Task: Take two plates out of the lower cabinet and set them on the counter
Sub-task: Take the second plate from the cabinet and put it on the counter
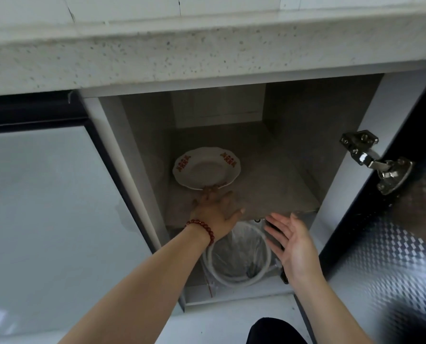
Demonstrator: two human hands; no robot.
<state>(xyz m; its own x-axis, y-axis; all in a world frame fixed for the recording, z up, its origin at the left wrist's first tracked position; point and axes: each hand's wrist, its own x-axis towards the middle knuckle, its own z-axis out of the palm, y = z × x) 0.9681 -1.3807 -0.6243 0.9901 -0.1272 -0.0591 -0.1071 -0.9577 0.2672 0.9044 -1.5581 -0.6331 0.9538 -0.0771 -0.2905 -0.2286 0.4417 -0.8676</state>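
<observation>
A white scalloped plate (206, 168) with red patterns on its rim lies on the grey shelf (276, 184) inside the open lower cabinet, towards the left. My left hand (215, 209), with a red bead bracelet on the wrist, reaches onto the shelf; its fingertips touch the plate's near rim, fingers spread. My right hand (293, 244) hovers open, palm facing left, in front of the shelf's front edge, holding nothing. The speckled stone counter (207, 53) runs across the top, above the cabinet.
The open cabinet door (390, 239) with its metal hinge (375, 160) stands at the right. Below the shelf sit a coiled white hose (214, 266) and a clear plastic bag (239, 252). A closed glossy door (45, 219) is on the left.
</observation>
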